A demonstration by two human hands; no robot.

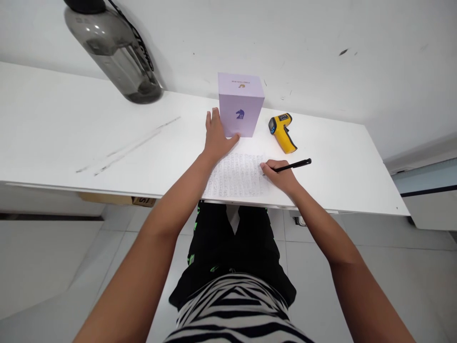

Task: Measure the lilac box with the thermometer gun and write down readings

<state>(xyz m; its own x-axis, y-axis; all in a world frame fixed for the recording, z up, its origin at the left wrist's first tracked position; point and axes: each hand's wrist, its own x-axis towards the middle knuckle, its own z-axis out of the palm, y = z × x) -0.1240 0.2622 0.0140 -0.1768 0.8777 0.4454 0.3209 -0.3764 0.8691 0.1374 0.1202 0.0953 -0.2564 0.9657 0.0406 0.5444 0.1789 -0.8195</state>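
Note:
My left hand [217,138] rests on the white desk at the lower left corner of an upright light purple box [238,114]. Its fingers stretch out along the box's left side, apart from the thumb, which reaches across the bottom of the front face. In my right hand [281,175] is a black pen [294,165], pinched with its tip down at the right side of a sheet of paper [235,176]. Rows of small handwriting cover much of the sheet. Behind my right hand lies a yellow infrared thermometer [283,133] with a black trigger.
A grey see-through water bottle [117,57] with a black lid stands at the back left, against the white wall [303,38]. Dark streaks mark the left part of the desk [71,128]. The desk's front edge runs just before my body, above a tiled floor.

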